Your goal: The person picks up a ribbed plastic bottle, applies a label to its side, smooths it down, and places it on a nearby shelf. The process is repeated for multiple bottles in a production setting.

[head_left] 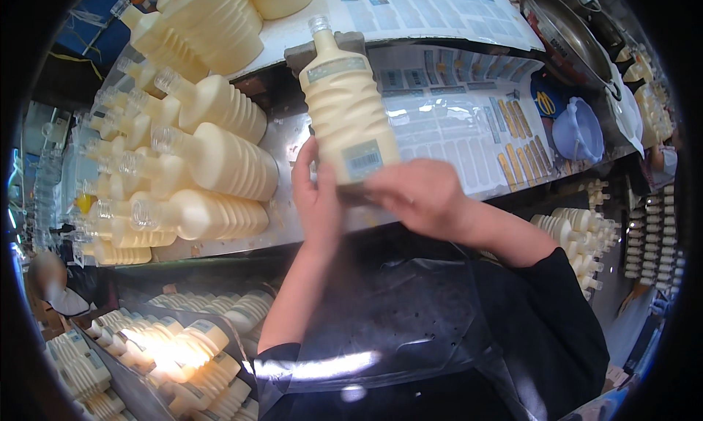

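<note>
A cream ribbed bottle with a clear threaded neck lies on the bench, its neck pointing away from me and its upper part against a dark brown block. One label sits across its shoulder and a blue-grey barcode label near its base. My left hand grips the bottle's lower left side, some fingers hidden behind it. At the lower right corner of the base, my right hand is closed and slightly smeared by motion; whatever its fingertips pinch is hidden.
Several unlabelled bottles lie stacked on the left. Right of the bottle are label sheets, with gold strips, a lilac bucket and a metal pan. Labelled bottles fill crates below left; another person is at far left.
</note>
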Tool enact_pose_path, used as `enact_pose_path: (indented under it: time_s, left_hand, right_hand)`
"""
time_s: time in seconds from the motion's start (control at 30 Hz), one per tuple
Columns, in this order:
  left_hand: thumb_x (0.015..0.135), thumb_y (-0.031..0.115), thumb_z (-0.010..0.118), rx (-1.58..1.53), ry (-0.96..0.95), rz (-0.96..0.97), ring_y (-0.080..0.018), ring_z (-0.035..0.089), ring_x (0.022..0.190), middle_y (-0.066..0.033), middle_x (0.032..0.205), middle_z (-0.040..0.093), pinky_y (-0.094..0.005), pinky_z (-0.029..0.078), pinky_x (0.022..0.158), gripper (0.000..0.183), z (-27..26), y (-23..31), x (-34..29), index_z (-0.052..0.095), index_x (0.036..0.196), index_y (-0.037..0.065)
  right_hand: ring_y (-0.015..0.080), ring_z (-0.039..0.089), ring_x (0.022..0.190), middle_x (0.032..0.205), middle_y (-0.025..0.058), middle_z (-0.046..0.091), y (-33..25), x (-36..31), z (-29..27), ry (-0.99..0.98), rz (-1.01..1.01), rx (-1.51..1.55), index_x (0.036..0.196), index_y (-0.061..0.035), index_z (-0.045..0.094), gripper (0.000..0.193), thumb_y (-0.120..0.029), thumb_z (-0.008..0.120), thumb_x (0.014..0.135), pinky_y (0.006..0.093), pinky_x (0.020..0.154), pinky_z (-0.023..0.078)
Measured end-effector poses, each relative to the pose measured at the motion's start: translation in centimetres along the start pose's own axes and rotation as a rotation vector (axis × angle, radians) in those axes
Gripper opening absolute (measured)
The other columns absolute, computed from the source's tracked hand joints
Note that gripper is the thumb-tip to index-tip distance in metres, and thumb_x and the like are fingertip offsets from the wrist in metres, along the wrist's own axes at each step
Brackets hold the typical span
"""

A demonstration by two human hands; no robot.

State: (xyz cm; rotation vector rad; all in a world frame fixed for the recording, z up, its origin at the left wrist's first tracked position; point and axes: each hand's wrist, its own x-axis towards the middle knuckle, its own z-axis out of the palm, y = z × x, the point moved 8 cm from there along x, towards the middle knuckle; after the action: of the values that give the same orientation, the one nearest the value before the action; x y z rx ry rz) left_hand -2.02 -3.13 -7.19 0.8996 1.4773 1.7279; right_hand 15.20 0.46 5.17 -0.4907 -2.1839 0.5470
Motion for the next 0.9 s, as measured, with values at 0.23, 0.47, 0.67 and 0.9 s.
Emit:
enact_pose_path:
  time_s: [0.23,0.47,0.67,0.9]
  left_hand:
    - [0.088,0.029,0.067,0.687,0.107,0.315,-0.0397,0.044,0.13,-0.0228,0.135,0.051,-0.0508,0.027,0.116,0.071,2.5,4.3,-0.7,0.042,0.146,-0.003]
    - [0.089,0.034,0.068,0.642,0.112,0.282,-0.0399,0.042,0.131,-0.0225,0.135,0.05,-0.0505,0.025,0.116,0.07,2.5,3.3,-0.1,0.043,0.143,-0.003]
    - [0.1,0.032,0.065,0.386,0.101,0.207,-0.0246,0.05,0.121,-0.016,0.13,0.052,-0.0382,0.038,0.109,0.056,1.6,1.7,0.7,0.045,0.139,-0.004]
    - [0.091,0.026,0.073,0.217,0.11,0.061,-0.0269,0.052,0.121,-0.0164,0.127,0.056,-0.0404,0.039,0.109,0.055,0.9,1.5,1.1,0.052,0.134,-0.001]
  right_hand:
    - [0.0198,0.062,0.108,0.119,0.0125,0.061,4.5,-0.9,2.2,0.088,0.594,0.312,0.133,-0.0017,0.049,0.039,0.001,0.055,0.095,0.0338,0.096,0.05]
    - [0.0425,0.054,0.125,0.132,0.0246,0.054,6.5,-2.5,1.2,0.17,0.605,0.157,0.134,0.002,0.047,0.041,-0.005,0.053,0.094,0.0457,0.107,0.043]
    - [0.0259,0.066,0.105,0.117,0.0137,0.064,6.5,-1.2,0.3,0.192,0.552,0.232,0.129,-0.0004,0.055,0.034,0.0,0.059,0.095,0.0355,0.093,0.052]
    - [0.0298,0.071,0.099,0.108,0.018,0.069,5.2,1.7,-1.6,0.161,0.318,-0.184,0.12,-0.0021,0.062,0.027,0.001,0.066,0.093,0.0383,0.082,0.056]
